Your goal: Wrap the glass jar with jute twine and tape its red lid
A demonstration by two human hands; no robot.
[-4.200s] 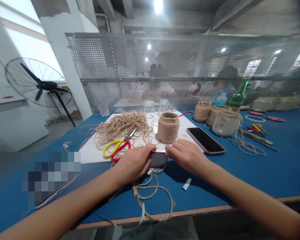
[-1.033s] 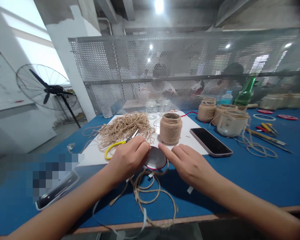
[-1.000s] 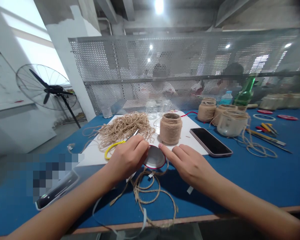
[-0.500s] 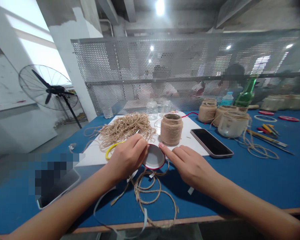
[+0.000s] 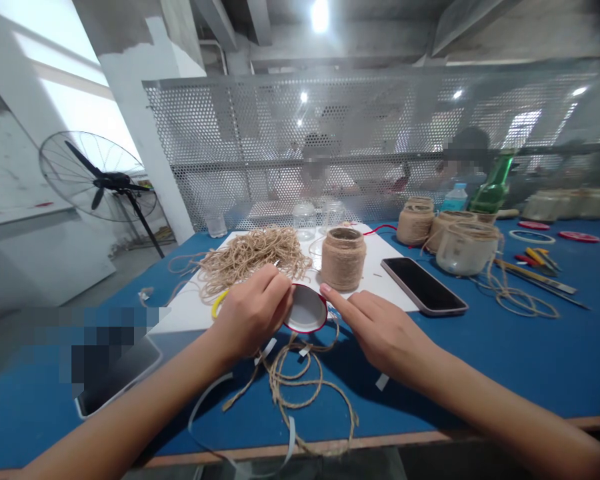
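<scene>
A broad blue worktop [image 5: 460, 353] lies under all the work; take the clock from the spot being worked on, twelve lying straight ahead. A flat white sheet [image 5: 373, 253] spreads toward twelve, and a tangled heap of tan twine [image 5: 255, 253] lies mostly on it at half past ten. Loose loops of tan twine [image 5: 276, 375] lie at six. The left hand [image 5: 253, 313] is at nine, the right hand [image 5: 377, 327] at three. Also near three, farther out, a black-screened phone with a pale edge [image 5: 424, 287] lies along the sheet's border. An upright, open-mouthed jar wrapped in tan twine [image 5: 344, 263] stands on the sheet at one. At the centre, a round grey lid with a red rim [image 5: 305, 312] tilts its face toward six. The left hand's grip is clamped on its nine o'clock edge; the right hand's index finger touches the rim near two, and whether that grip closes there cannot be told.
</scene>
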